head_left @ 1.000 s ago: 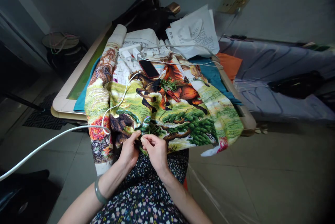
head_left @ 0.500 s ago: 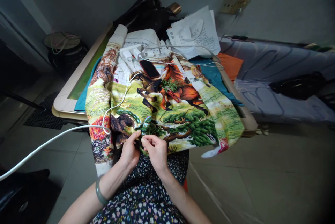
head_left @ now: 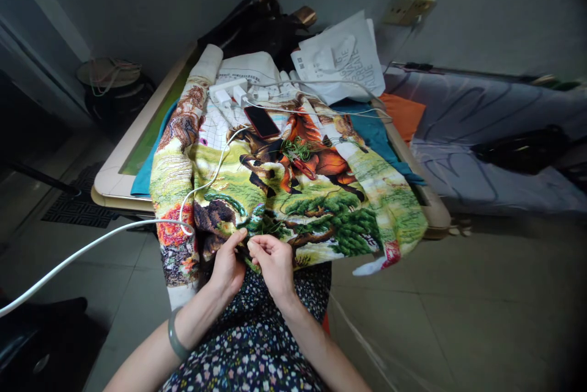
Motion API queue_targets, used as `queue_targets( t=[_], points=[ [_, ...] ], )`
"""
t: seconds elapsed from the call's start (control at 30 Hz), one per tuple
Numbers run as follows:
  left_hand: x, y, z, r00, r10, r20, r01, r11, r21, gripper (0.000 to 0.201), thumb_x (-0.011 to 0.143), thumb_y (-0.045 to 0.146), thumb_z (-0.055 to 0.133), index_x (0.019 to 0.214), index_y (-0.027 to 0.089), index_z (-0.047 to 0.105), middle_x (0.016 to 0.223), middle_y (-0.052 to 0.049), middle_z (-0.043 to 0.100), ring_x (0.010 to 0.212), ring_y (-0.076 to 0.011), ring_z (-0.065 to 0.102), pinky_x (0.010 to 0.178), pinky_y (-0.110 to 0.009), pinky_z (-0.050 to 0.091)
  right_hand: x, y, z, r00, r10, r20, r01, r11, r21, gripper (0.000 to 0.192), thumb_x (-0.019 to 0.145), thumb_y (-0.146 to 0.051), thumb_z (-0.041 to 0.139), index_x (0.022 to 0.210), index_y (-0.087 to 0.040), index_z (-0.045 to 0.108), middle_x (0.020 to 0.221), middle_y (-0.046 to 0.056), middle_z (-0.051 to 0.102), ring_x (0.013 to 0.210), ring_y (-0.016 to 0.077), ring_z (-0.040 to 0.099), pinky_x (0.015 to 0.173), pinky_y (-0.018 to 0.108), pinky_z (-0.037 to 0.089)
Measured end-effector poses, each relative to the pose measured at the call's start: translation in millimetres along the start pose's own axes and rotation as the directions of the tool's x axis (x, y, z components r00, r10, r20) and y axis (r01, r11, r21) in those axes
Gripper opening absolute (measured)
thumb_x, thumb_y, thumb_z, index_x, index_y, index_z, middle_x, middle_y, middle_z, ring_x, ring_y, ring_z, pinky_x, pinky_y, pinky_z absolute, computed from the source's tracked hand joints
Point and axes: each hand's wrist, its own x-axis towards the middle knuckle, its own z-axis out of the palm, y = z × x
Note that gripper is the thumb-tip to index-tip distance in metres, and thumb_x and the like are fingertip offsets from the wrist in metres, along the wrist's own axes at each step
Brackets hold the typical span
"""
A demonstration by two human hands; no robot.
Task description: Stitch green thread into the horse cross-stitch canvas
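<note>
A large cross-stitch cloth (head_left: pixel 316 196) with horses and trees drapes over the table and down to my lap. At its near edge my left hand (head_left: pixel 228 263) grips the fabric, thumb on top and the other fingers hidden beneath. Close beside it, my right hand (head_left: pixel 274 262) is pinched, thumb against forefinger, just over the cloth; whatever is between the fingertips is too small to make out. A tangle of green thread (head_left: pixel 297 150) lies on the stitched red horse. The cloth's left side is rolled into a thick tube (head_left: pixel 177 166).
A phone (head_left: pixel 261 121) rests on the cloth, near a white power strip (head_left: pixel 228 87) with plugs. A white cable (head_left: pixel 92 239) loops across from the left. White paper bags (head_left: pixel 342 59) and a black bag (head_left: pixel 257 22) sit at the table's back. A covered bench (head_left: pixel 504 159) stands right.
Hardly anything differs. Both hands keep the same place and pose at the cloth's edge, and the view has shifted very slightly.
</note>
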Motion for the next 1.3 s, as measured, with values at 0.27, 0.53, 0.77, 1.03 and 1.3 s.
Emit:
queue_targets(
  t=[0.27, 0.53, 0.77, 1.03, 1.3],
  points=[
    [2, -2, 1.1, 0.999, 0.023, -0.022, -0.023, 1.0, 0.002, 0.015, 0.052, 0.017, 0.081, 0.062, 0.017, 0.071, 0.064, 0.002, 0.066, 0.068, -0.0118, 0.056, 0.076, -0.027, 0.042, -8, 14, 8, 0.978, -0.188, -0.094, 0.173, 0.973, -0.155, 0.02, 0.084, -0.033, 0.059, 0.078, -0.016, 0.067, 0.069, 0.004, 0.066, 0.062, 0.015, 0.059, 0.055, 0.023, 0.048],
    [4, -2, 0.7, 0.999, 0.042, -0.026, -0.041, 0.999, 0.02, 0.012, 0.052, 0.017, 0.079, 0.059, 0.017, 0.069, 0.063, 0.003, 0.065, 0.068, -0.0111, 0.055, 0.076, -0.026, 0.041, -9, 17, 9, 0.926, -0.365, -0.1, 0.327, 0.905, -0.27, 0.018, 0.089, -0.028, 0.055, 0.077, -0.018, 0.064, 0.073, 0.003, 0.066, 0.066, 0.0154, 0.059, 0.064, 0.026, 0.048],
    [3, 0, 3.3, 0.999, 0.034, -0.014, -0.034, 0.999, 0.0, 0.011, 0.052, 0.016, 0.077, 0.059, 0.017, 0.069, 0.062, 0.004, 0.064, 0.064, -0.0103, 0.054, 0.071, -0.026, 0.041, -6, 16, 7, 0.901, -0.426, -0.083, 0.385, 0.873, -0.3, 0.019, 0.09, -0.026, 0.054, 0.076, -0.018, 0.065, 0.074, 0.004, 0.066, 0.068, 0.0161, 0.06, 0.065, 0.027, 0.049],
    [1, 1, 4.9, 1.0, -0.005, -0.017, 0.004, 1.0, -0.031, 0.011, 0.051, 0.013, 0.077, 0.058, 0.015, 0.069, 0.06, 0.004, 0.064, 0.063, -0.0089, 0.052, 0.067, -0.023, 0.041, -1, 21, 8, 0.91, -0.396, -0.125, 0.355, 0.898, -0.262, 0.017, 0.086, -0.028, 0.06, 0.074, -0.018, 0.065, 0.069, 0.002, 0.066, 0.063, 0.0153, 0.06, 0.061, 0.026, 0.049],
    [-3, 1, -3.3, 0.997, -0.033, 0.065, 0.037, 0.998, -0.058, 0.016, 0.054, 0.019, 0.081, 0.066, 0.013, 0.072, 0.068, 0.001, 0.07, 0.069, -0.0107, 0.057, 0.071, -0.024, 0.044, 15, -14, -7, 0.923, -0.346, 0.168, 0.384, 0.851, -0.358, 0.014, 0.088, -0.023, 0.056, 0.098, -0.02, 0.066, 0.075, 0.002, 0.065, 0.063, 0.0157, 0.06, 0.061, 0.026, 0.048]
  ],
)
